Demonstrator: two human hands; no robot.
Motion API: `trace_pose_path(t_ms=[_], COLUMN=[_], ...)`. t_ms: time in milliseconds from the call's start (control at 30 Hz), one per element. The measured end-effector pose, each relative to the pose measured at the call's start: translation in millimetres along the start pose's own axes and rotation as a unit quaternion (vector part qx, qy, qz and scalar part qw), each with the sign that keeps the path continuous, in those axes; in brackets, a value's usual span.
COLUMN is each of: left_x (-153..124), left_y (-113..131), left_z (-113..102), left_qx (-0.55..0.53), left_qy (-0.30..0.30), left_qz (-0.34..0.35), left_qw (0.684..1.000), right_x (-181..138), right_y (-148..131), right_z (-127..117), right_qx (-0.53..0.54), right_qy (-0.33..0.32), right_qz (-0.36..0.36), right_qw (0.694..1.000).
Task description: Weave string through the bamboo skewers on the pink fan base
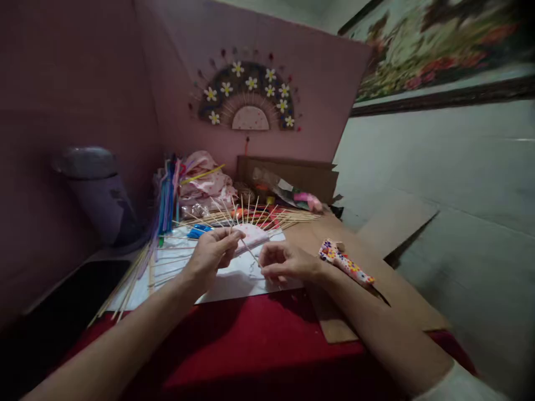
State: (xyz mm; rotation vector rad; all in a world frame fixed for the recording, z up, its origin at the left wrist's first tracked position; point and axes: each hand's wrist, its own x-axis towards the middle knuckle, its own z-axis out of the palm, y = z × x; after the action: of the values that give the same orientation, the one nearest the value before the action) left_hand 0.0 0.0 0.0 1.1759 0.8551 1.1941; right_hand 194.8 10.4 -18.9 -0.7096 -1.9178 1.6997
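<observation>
My left hand [219, 248] is closed in a pinch over the left side of a small pale pink half-round piece [256, 236] with several thin wooden sticks [256, 209] fanning out of it. From those fingertips a thin pale strand [249, 251] runs down to my right hand [288, 262]. The right fingers are curled, with thumb and fingertips at the lower part of the strand. Whether it is thread or thin wire I cannot tell. A white sheet [225, 287] lies under both hands.
Loose sticks [134, 278] and coloured pipe cleaners [167, 192] lie at the left, near a purple container [100, 200]. Pink cloth [204, 175] is heaped behind. A flower-patterned object [346, 262] rests on cardboard [401, 295] at right. A decorated fan [251, 83] hangs ahead.
</observation>
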Motion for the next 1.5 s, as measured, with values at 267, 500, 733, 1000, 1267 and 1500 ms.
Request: trace_pose_path(t_ms=[267,500,733,1000,1267,1500], left_x=[-10.6,-21.5,-17.0,-8.3,-14.1,-15.8], left_y=[-0.8,-6.3,-8.5,-10.1,-11.3,-8.6], left_z=[1.9,10.0,8.2,3.9,7.8,11.7], left_qx=[-0.028,0.005,0.007,-0.067,-0.008,-0.031], left_qy=[-0.188,-0.299,-0.255,-0.161,-0.169,-0.177], left_qz=[-0.129,-0.183,-0.188,-0.169,-0.208,-0.194], left_qw=[0.973,0.936,0.948,0.97,0.964,0.964], right_x=[2.1,1.8,0.8,2.9,5.1,5.7], right_y=[-3.1,-9.1,-14.7,-12.8,-9.8,-7.1], right_z=[0.5,9.5,-12.2,-8.2,-4.3,2.1], right_qx=[0.007,0.06,0.238,0.185,0.157,0.151], right_qy=[0.177,0.17,0.361,0.383,0.383,0.312], right_qz=[-0.117,-0.164,-0.194,-0.184,-0.168,-0.168], right_qw=[0.977,0.97,0.881,0.886,0.895,0.923])
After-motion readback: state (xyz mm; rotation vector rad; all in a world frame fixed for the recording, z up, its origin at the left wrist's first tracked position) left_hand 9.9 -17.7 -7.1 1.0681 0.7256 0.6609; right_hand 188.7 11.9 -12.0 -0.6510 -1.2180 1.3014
